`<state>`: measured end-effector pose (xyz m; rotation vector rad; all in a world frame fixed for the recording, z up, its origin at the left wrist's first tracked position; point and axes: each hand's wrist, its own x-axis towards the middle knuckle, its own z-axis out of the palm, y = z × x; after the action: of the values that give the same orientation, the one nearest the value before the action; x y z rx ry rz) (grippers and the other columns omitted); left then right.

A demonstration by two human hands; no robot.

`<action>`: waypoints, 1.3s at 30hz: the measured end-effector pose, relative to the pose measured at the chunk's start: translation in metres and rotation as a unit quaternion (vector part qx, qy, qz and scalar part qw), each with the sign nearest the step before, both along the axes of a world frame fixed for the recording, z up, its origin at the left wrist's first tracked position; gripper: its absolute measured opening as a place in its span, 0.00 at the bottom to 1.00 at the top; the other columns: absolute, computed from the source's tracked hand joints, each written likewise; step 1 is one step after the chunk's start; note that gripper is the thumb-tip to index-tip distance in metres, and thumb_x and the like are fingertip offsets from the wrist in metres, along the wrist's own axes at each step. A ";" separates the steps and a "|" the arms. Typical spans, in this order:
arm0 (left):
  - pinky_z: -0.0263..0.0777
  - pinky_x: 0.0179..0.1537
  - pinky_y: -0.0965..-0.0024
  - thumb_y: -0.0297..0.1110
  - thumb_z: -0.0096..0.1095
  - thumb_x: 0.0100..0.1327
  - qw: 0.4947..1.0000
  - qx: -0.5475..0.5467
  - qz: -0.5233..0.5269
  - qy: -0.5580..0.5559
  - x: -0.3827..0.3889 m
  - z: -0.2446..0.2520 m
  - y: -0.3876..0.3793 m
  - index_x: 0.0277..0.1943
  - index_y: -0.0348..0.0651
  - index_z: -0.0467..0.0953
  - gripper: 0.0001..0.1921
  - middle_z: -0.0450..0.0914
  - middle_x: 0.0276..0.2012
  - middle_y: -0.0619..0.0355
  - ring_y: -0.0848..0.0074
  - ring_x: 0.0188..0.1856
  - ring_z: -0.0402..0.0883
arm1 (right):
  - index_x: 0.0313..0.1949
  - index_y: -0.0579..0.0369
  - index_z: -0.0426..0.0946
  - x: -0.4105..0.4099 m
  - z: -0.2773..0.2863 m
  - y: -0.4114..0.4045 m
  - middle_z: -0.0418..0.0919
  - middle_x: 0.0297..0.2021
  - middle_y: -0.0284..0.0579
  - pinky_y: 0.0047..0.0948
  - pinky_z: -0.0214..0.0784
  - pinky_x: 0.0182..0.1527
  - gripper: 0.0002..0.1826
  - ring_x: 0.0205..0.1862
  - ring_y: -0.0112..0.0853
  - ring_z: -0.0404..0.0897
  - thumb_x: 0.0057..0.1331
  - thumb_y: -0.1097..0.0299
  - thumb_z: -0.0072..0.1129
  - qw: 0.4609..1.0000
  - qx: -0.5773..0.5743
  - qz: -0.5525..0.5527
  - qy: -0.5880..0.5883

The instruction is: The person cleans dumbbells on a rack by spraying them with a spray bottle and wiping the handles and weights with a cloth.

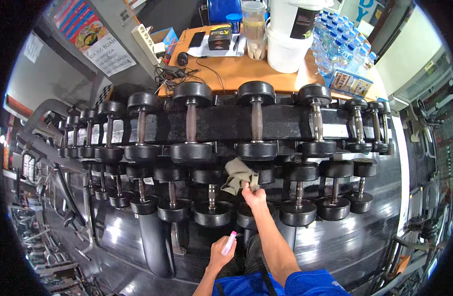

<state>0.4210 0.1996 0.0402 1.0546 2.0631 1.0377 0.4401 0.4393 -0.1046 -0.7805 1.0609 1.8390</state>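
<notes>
My right hand (255,197) grips a bunched olive-grey cloth (238,175) at the middle of a two-tier dumbbell rack (226,123). The cloth hangs just below the front head of an upper-row dumbbell (256,120) and partly covers a lower-row dumbbell (266,174). Whether it touches either one, I cannot tell. Lower down and to the left, my left hand (220,255) is closed around a small slim pink-and-white container (229,243), its pink end pointing up and away from me. To its upper left sits another lower-row dumbbell (212,214).
Behind the rack stands a wooden desk (245,76) with white buckets (285,51), many water bottles (339,44), a phone (197,39) and tangled cables (174,74). A black padded upright (156,244) rises from the glossy floor at left. Gym machines line both sides.
</notes>
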 end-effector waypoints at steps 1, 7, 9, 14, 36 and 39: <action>0.74 0.30 0.62 0.26 0.64 0.61 1.000 0.020 -0.003 -0.014 0.000 0.001 0.000 0.33 0.36 0.78 0.03 0.79 0.27 0.49 0.55 0.28 0.81 | 0.58 0.65 0.70 0.009 -0.009 0.005 0.74 0.57 0.57 0.44 0.73 0.59 0.21 0.59 0.48 0.74 0.74 0.70 0.33 0.999 0.030 -0.022 0.029; 0.71 0.27 0.63 0.24 0.65 0.60 0.998 0.059 0.003 -0.015 -0.012 0.006 -0.022 0.32 0.36 0.77 0.03 0.77 0.25 0.49 0.56 0.26 0.80 | 0.59 0.66 0.70 0.057 0.005 0.022 0.76 0.56 0.53 0.44 0.70 0.63 0.21 0.59 0.45 0.74 0.74 0.71 0.32 0.997 -0.020 -0.048 -0.064; 0.71 0.27 0.63 0.24 0.65 0.60 0.997 0.071 0.002 -0.017 -0.017 0.005 -0.029 0.32 0.36 0.77 0.03 0.77 0.25 0.49 0.56 0.26 0.80 | 0.59 0.63 0.71 0.075 0.020 0.017 0.76 0.56 0.51 0.44 0.71 0.61 0.21 0.59 0.44 0.75 0.73 0.70 0.34 0.984 0.082 -0.088 -0.128; 0.72 0.27 0.63 0.23 0.65 0.60 0.997 0.074 -0.008 -0.022 -0.024 -0.004 -0.044 0.33 0.36 0.77 0.03 0.77 0.25 0.49 0.56 0.26 0.80 | 0.60 0.48 0.71 0.118 0.048 0.003 0.77 0.57 0.42 0.40 0.70 0.61 0.19 0.59 0.38 0.76 0.75 0.63 0.36 0.920 0.215 0.030 -0.328; 0.74 0.29 0.66 0.24 0.66 0.60 0.998 0.002 -0.032 -0.062 -0.008 -0.025 -0.053 0.35 0.35 0.79 0.03 0.80 0.27 0.49 0.61 0.27 0.83 | 0.54 0.53 0.71 0.063 -0.028 -0.023 0.78 0.49 0.45 0.40 0.72 0.55 0.14 0.52 0.39 0.78 0.76 0.65 0.39 0.879 0.261 0.250 -0.312; 0.72 0.28 0.70 0.26 0.67 0.60 0.996 0.033 -0.041 -0.067 0.002 -0.022 -0.041 0.36 0.35 0.80 0.04 0.80 0.26 0.52 0.72 0.26 0.81 | 0.58 0.55 0.69 0.069 -0.025 -0.071 0.77 0.52 0.46 0.43 0.70 0.58 0.15 0.55 0.40 0.77 0.75 0.68 0.42 0.553 0.516 0.388 -0.527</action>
<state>0.4227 0.1582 0.0184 1.0640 1.8750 1.1110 0.5090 0.3682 -0.1293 -1.3178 -1.2806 1.6344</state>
